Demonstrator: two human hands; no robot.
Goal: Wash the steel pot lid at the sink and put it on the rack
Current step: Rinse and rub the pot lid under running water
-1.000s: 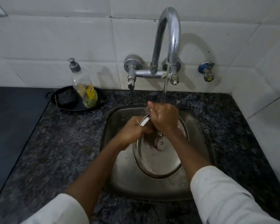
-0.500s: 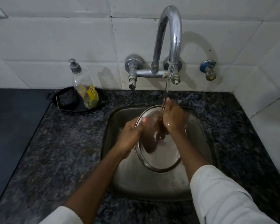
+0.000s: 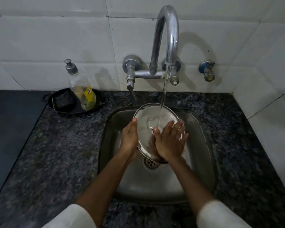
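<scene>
The steel pot lid (image 3: 148,122) is held tilted over the steel sink (image 3: 202,145), its upper rim toward twelve o'clock and its lower rim just above the drain (image 3: 151,162). A stream of water (image 3: 164,91) falls from the curved tap (image 3: 167,35) and lands on the lid's shiny face near its one o'clock side. The left hand (image 3: 129,139) clamps the lid's rim at nine o'clock, thumb lying along the front edge and pointing up, the fingers hidden behind the metal. The right hand (image 3: 170,142) lies flat against the lid's lower face at four o'clock, fingers spread apart and pressed to the surface rather than closed around anything. Both forearms come up from six o'clock, with white sleeves (image 3: 220,214) at the bottom edge of the view. On the dark speckled counter (image 3: 64,153), at ten o'clock from the sink, a clear soap bottle (image 3: 80,86) with a grey pump and yellow label stands in a shallow black dish (image 3: 62,104). At two o'clock on the white tiled wall (image 3: 56,38), well apart from the tap, sits a small blue valve (image 3: 206,69).
</scene>
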